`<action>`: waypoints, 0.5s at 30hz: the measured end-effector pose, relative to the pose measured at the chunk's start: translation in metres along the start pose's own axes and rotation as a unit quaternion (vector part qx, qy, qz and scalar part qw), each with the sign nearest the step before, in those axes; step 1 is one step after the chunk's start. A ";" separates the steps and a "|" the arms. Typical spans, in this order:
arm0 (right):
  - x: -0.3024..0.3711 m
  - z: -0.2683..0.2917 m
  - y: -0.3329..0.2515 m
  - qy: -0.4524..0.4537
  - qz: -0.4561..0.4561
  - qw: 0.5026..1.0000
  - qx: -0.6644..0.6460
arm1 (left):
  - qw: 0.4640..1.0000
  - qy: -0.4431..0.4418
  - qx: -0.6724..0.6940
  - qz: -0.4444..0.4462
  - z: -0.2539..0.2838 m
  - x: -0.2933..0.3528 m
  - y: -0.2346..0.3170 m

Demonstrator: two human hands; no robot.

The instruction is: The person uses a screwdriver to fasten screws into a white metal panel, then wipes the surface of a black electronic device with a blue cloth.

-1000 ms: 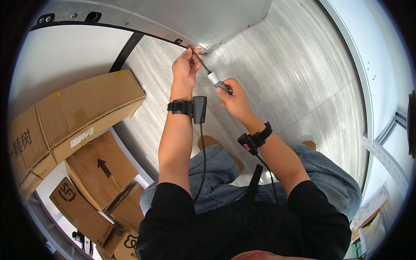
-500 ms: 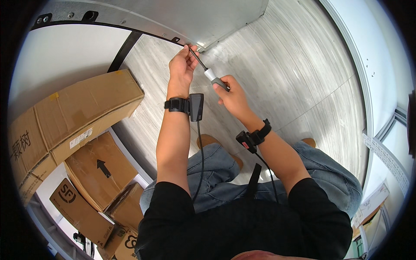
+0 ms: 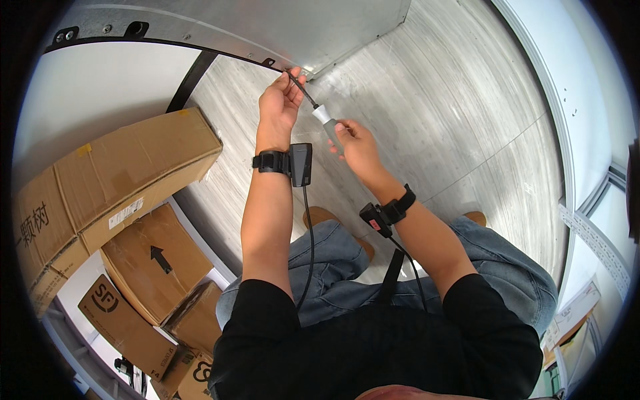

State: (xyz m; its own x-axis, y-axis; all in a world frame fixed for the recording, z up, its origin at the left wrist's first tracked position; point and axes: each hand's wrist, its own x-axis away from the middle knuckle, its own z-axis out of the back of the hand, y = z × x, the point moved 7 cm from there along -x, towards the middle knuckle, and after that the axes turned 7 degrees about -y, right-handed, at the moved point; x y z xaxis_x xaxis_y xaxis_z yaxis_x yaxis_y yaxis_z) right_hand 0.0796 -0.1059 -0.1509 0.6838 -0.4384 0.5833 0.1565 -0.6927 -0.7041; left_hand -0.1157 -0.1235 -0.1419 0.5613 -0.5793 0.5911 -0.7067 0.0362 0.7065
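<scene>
A screwdriver (image 3: 322,115) with a grey and white handle and a long dark shaft points up and left toward the lower corner of a grey metal cabinet (image 3: 327,30). Around its handle is my right hand (image 3: 359,143), closed with the thumb along the grip. My left hand (image 3: 277,105) pinches the shaft near its tip, right beside the cabinet's dark bottom edge. The tip, and whatever it meets, is hidden behind the left fingers. A small dark bracket (image 3: 269,62) sits on that edge, just left of the fingertips.
Cardboard boxes (image 3: 137,153) are stacked on the left. A black leg (image 3: 193,79) runs down from the cabinet's edge. Under my hands lies a pale wood-look floor (image 3: 460,100). A white framed wall (image 3: 567,100) curves along the right. Cables trail from both wrist devices.
My right fingers have shifted on the screwdriver's handle, which appears turned. The left hand still holds the shaft in nearly the same place.
</scene>
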 end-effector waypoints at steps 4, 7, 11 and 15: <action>0.010 -0.001 -0.010 0.054 0.039 0.996 0.062 | 1.000 0.007 0.002 0.005 -0.001 0.000 -0.001; 0.007 0.003 -0.003 0.047 0.031 0.997 0.061 | 1.000 0.010 0.004 0.004 -0.001 0.000 0.001; 0.006 0.002 -0.001 0.000 -0.049 0.998 -0.037 | 1.000 0.019 -0.011 -0.001 -0.002 0.004 0.001; 0.014 0.000 -0.012 0.025 -0.046 0.999 -0.008 | 1.000 0.018 -0.013 -0.002 -0.004 0.005 0.003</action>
State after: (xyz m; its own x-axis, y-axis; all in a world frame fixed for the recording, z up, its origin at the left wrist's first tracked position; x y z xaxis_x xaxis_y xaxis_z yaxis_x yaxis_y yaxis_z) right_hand 0.0876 -0.1038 -0.1348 0.6306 -0.4010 0.6645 0.2043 -0.7403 -0.6405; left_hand -0.1133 -0.1227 -0.1354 0.5790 -0.5506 0.6014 -0.6932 0.0559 0.7186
